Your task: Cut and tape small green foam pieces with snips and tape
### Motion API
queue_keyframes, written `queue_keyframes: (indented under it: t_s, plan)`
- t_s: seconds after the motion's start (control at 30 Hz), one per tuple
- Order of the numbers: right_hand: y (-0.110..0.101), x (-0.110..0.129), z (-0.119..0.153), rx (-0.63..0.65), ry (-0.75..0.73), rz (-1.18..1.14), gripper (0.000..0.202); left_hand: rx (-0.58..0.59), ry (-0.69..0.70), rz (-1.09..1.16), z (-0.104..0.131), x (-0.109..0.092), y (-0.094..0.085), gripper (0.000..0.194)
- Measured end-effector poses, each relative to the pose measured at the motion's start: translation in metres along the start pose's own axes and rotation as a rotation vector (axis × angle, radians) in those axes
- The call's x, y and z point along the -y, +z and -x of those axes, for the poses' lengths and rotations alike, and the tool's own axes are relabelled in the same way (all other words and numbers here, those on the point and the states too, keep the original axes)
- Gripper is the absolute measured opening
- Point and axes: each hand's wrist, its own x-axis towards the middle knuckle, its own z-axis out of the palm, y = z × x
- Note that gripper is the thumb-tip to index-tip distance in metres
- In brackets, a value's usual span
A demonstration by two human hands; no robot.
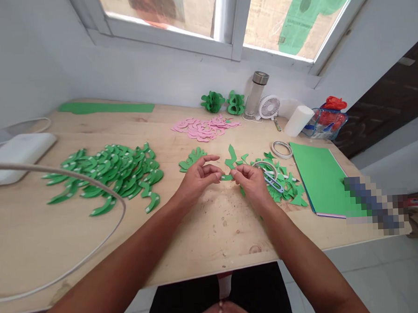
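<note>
A small green paper cutout [226, 177] with a pale patch on it spans the gap between my two hands, just above the table. My left hand [200, 175] has its thumb and a fingertip at the cutout's left end, with the index finger raised. At the other end, my right hand [251, 180] pinches it between thumb and fingers. Beyond my left hand lies a small group of green cut shapes [193, 159]. Just past the held piece is a zigzag green strip [232, 156]. Green scraps [295, 196] spread beside my right hand, with a light-blue cutter [274, 182] and a tape roll [265, 166] on them.
To the left is a large heap of curved green cutouts [118, 168] with white patches. Pink cutouts [205, 128] lie farther back, before a glass bottle [254, 95] and small fan [269, 107]. Green sheets [318, 179] are stacked right. A cable [119, 222] arcs across the left side.
</note>
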Motion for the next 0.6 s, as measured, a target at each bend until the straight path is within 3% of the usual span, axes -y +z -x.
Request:
queue_keyframes:
  t_s: [0.33, 0.6]
  plan:
    - [0.0009, 0.0002, 0.0007, -0.001, 0.032, -0.012, 0.027, -0.060, 0.043, 0.047, -0.0003, 0.0001, -0.0012, 0.038]
    - [0.0016, 0.0010, 0.0006, -0.002, 0.051, -0.043, 0.026, -0.116, 0.166, -0.155, 0.0019, 0.0007, 0.0033, 0.027]
